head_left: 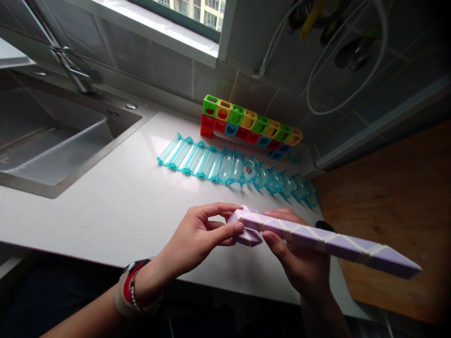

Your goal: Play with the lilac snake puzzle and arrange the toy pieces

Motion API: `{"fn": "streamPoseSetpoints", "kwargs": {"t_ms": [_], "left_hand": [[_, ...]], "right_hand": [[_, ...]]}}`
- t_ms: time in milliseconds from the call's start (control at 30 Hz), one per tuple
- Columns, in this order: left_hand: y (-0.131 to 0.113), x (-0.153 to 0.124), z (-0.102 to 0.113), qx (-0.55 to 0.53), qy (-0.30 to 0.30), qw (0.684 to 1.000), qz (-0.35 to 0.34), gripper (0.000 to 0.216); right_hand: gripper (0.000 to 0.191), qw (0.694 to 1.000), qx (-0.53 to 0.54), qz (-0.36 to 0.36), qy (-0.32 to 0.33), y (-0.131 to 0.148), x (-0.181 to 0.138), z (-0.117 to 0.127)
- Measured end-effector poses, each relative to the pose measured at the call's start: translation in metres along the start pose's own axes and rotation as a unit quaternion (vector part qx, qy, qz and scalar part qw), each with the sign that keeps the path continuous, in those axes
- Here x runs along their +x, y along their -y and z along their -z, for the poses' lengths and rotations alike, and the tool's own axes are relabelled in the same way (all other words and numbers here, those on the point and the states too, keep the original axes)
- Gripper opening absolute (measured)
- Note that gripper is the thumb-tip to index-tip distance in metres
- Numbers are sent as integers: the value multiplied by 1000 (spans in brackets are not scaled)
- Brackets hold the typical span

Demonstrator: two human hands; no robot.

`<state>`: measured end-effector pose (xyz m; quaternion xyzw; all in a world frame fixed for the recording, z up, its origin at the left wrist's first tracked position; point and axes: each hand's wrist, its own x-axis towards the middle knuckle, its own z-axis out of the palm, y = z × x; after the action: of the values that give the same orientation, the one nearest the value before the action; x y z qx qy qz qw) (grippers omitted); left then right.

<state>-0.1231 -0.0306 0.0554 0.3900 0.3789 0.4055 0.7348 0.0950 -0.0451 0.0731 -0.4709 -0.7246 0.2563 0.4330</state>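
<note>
A long lilac twist snake puzzle [306,234] with white edging is held in the air above the counter's front part. Its left end is folded back into a short bent section, while the rest runs straight out to a pointed tip at the right. My left hand [202,230] pinches the folded end between thumb and fingers. Around the straight part, just right of the fold, my right hand [303,263] is closed, with the thumb in front and the fingers partly hidden behind the toy.
Translucent teal track pieces [202,162] lie in a row on the white counter [116,220]. Behind them stands a wall of coloured hollow cubes [252,123]. A sink [66,173] with a faucet [72,70] is at left, a wooden panel [398,202] at right. White cable [312,89] hangs above.
</note>
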Motion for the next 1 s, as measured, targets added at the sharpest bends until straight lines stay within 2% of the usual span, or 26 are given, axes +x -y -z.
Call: {"fn": "streamPoseSetpoints", "kwargs": {"t_ms": [167,333,533,700,767,900,1000], "left_hand": [[3,0,1,9,-22,1000,1,45],[3,0,3,23,-13,999,22,43],[6,0,3,84,-28,995,-52,35],[9,-4,-2,175,-66,972,-140,34],[8,-8,-5,207,-75,959,-176,32],[5,-12,-7,226,-95,940,-237,31],[7,-11,-5,268,-139,899,-317,34]], "right_hand": [[21,1000,12,2,19,-4,3,2],[19,998,11,13,63,-7,9,9],[32,990,-5,98,105,-4,10,18],[40,978,-50,53,195,6,4,25],[38,985,-25,49,166,7,1,20],[47,998,53,38,13,6,-5,-3],[36,998,-1,31,-58,9,-6,-16]]}}
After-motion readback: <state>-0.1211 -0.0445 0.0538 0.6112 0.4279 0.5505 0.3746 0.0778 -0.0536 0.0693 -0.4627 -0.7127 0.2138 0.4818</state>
